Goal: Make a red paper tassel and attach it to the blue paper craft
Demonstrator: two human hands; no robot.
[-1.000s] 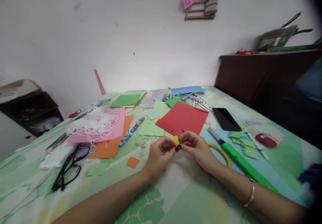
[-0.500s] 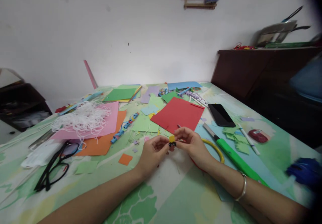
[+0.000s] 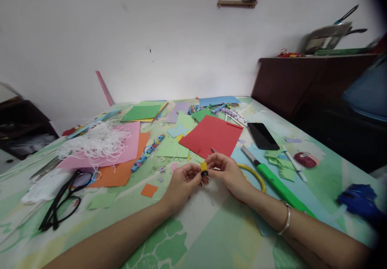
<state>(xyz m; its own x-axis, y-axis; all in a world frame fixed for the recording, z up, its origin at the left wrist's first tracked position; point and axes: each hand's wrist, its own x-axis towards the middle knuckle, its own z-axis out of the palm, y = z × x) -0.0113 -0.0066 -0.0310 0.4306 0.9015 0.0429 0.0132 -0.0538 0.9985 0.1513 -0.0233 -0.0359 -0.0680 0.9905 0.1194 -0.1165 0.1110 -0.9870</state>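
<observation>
My left hand (image 3: 185, 182) and my right hand (image 3: 227, 176) meet above the front middle of the table. Their fingertips pinch a small yellow paper square (image 3: 203, 166) between them, its lower part hidden by the dark-nailed fingers. Behind and under my right hand shows a yellow loop handle (image 3: 255, 176), with a bit of red beneath the palm. A thin metal tip (image 3: 213, 150) pokes out past the knuckles; whether it belongs to the loop is hidden. Just beyond the hands lies a red paper sheet (image 3: 211, 134). An orange paper square (image 3: 149, 190) rests left of my left hand.
On the right are a green cutter knife (image 3: 281, 186), a black phone (image 3: 263, 136), green paper scraps (image 3: 286, 168) and a blue object (image 3: 358, 200). Leftward lie black glasses (image 3: 65, 200), tangled white string (image 3: 96, 140) and a blue patterned paper roll (image 3: 148, 153).
The whole view has shifted slightly. Both hands keep their pinch on the yellow paper square, with only a small change at the fingertips.
</observation>
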